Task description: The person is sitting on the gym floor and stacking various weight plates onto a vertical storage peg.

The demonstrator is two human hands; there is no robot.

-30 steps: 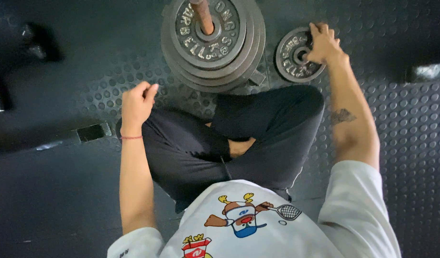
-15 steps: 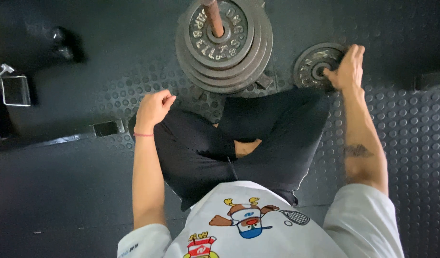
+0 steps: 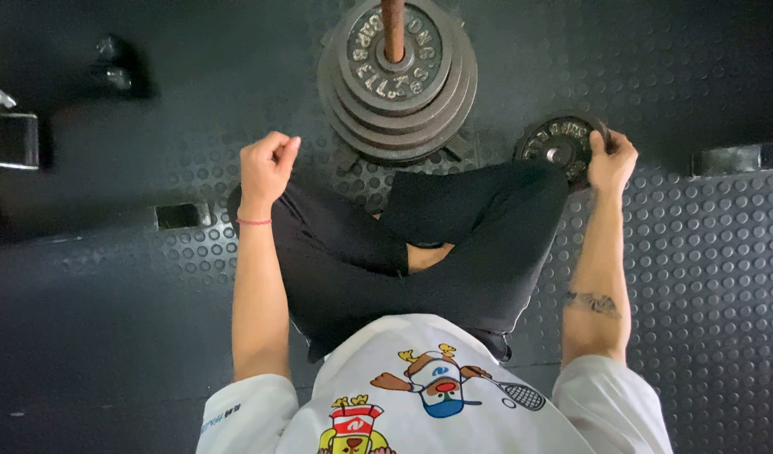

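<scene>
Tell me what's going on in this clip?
A person sits cross-legged on a studded rubber floor, seen from their own head. Their right hand grips the edge of a small weight plate lying flat on the floor beside their knee. Their left hand is a loose fist held over the left knee, holding nothing. Just ahead stands a stack of larger plates threaded on a bar.
</scene>
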